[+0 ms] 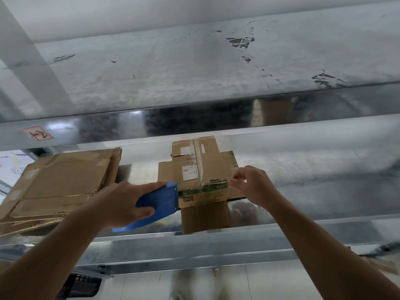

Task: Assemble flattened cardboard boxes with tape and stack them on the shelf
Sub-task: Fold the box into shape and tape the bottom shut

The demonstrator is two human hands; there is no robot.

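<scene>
Risk, tape: the clear tape runs across the front of the cardboard box. If the pull from either side slackens, it could wrinkle or stick crooked.
Risk, box: the box sits on the metal shelf with its lowest flap hanging past the front edge. A hard pull to its left could slide or tip it off.
Left hand: just left of the box, fingers curled tight round the blue tape dispenser, whose front edge touches the box's left side.
Right hand: at the box's right edge, fingertips pinched nearly closed, apparently on the tape end. The other fingers are curled in.
Beyond the left hand: a stack of flattened cardboard lies on the same shelf, apart from the box.
</scene>
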